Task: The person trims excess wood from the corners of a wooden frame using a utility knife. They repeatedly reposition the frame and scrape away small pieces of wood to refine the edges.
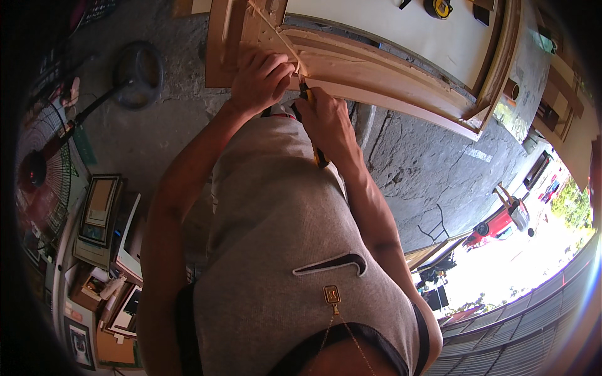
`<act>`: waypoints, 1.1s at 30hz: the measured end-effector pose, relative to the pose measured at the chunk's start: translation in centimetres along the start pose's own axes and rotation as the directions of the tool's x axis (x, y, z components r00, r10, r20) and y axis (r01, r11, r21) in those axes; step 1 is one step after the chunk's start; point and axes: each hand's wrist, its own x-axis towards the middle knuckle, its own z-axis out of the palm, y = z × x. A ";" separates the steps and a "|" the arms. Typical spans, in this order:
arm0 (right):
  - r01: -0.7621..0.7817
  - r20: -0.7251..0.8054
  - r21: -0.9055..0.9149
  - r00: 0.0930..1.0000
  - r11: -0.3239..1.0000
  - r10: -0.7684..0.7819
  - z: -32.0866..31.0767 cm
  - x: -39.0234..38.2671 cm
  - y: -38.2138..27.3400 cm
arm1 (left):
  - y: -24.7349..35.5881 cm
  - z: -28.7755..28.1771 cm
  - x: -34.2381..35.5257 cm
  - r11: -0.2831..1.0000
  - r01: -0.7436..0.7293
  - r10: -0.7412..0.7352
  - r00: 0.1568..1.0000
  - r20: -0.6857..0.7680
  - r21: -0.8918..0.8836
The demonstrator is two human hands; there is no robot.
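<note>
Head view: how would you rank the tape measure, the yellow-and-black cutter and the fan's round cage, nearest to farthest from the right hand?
1. Yellow-and-black cutter: gripped in the right hand.
2. Tape measure: upper right, on the pale surface.
3. Fan cage: far left of the picture.

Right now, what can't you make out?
Head view:
Slim yellow-and-black handheld tool: middle hidden by bare right hand; tip too small to identify.
Thin pale wooden strip: upper end cut off by top edge.
Round yellow-and-black tape measure: partly cut off, same edge.
</note>
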 end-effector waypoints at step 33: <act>0.099 -0.101 0.030 0.990 0.995 -0.096 1.6 1.4 1.5 | 0.0 -0.4 0.3 0.999 0.021 -0.022 1.000 -0.018 -0.039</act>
